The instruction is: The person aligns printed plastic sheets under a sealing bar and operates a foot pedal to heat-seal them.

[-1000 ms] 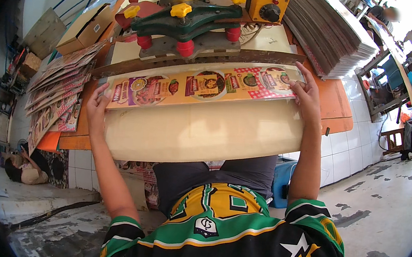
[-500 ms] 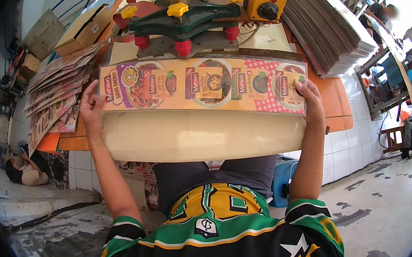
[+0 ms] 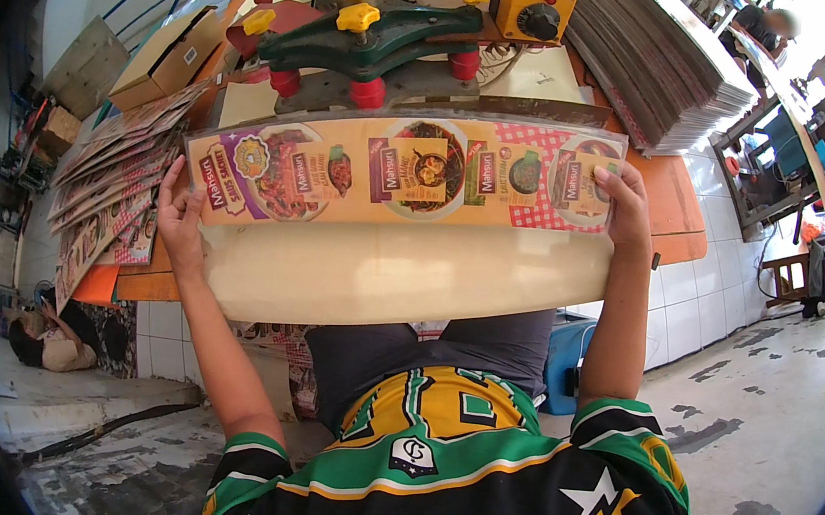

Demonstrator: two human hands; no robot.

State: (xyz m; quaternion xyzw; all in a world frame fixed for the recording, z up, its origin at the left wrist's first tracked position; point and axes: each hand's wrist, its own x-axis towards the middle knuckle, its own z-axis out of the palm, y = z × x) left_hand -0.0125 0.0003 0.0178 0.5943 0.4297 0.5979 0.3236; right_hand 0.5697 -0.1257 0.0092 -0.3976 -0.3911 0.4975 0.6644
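A long orange printed sheet (image 3: 356, 176) with food pictures and a clear plastic edge spans the space between my hands. My left hand (image 3: 180, 218) pinches its left end, thumb on the near corner and fingers behind. At the other end, my right hand (image 3: 624, 204) grips the sheet with the thumb on top; those fingers are mostly hidden behind it. Directly below the sheet is a smooth cream-coloured surface (image 3: 400, 276) with a rounded front edge. Beyond the sheet stands a dark green metal clamp bar (image 3: 395, 37) with yellow knobs and red feet.
Printed sheets (image 3: 125, 172) lie in a loose pile at the left, beside an open cardboard box (image 3: 167, 61). A tall stack of sheets (image 3: 644, 66) rises at the back right. A yellow control box (image 3: 534, 7) with a black dial sits behind the clamp. Other people are farther off.
The sheet has shifted slightly and widened in view at both ends, with more of its clear far edge showing. My left hand has moved a little left; my right hand barely moved.
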